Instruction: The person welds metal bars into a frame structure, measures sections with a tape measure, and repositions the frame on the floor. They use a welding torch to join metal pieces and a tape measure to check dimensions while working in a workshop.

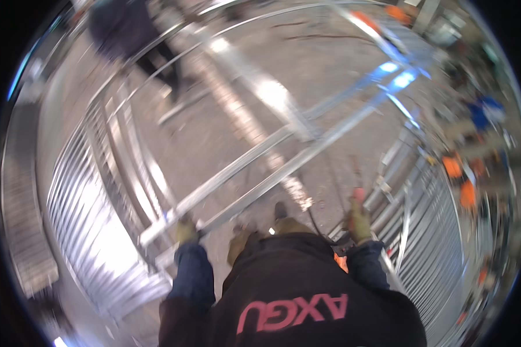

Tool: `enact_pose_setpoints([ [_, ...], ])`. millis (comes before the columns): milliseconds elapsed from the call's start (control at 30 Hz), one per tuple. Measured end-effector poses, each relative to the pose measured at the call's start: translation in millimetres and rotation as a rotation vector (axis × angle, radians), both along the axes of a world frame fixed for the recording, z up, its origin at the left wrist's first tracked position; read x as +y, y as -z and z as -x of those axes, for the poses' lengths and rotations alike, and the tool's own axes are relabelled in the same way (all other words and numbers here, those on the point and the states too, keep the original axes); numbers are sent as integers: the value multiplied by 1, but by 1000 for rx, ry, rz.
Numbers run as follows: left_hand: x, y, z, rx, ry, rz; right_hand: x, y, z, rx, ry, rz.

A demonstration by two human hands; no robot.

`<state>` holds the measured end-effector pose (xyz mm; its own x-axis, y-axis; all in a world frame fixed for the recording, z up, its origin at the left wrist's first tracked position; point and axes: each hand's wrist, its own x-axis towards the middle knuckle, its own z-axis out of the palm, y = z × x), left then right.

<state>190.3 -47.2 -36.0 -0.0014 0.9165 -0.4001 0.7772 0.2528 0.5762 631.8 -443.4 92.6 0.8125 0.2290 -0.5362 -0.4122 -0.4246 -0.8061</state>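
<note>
My left hand [185, 230], in a yellowish work glove, is closed over the near end of a long silver metal bar [255, 192]. A second metal bar [234, 172] runs alongside it, and both slant away to the far right, joining other bars in a frame. My right hand [358, 224], also gloved, is closed around a slim tool with a red tip [359, 194]; motion blur hides its exact kind. A dark cable [314, 222] runs close to that hand. A wide bright metal beam [266, 87] meets the bars from the far side.
Stacked ribbed metal lengths lie left [98, 225] and right [428, 248]. Another person [124, 32] in dark clothes stands at the far left beyond curved rails. Orange items [452, 166] and clutter line the right side. My boots [281, 211] are close to the bars.
</note>
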Motion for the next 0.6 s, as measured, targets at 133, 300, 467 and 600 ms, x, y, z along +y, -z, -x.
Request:
enact_pose_setpoints([
  [133,-2,-39,-13,148,-39,15,8,4,-19,120,-80,-42],
  [300,-16,-21,3,317,-91,-2,42,-8,-35,159,-331,-36],
  [467,-21,-34,-20,269,-160,20,81,-21,-36,177,-548,-10],
  [600,-18,-23,-15,326,-192,38,109,-25,-12,184,-687,43],
])
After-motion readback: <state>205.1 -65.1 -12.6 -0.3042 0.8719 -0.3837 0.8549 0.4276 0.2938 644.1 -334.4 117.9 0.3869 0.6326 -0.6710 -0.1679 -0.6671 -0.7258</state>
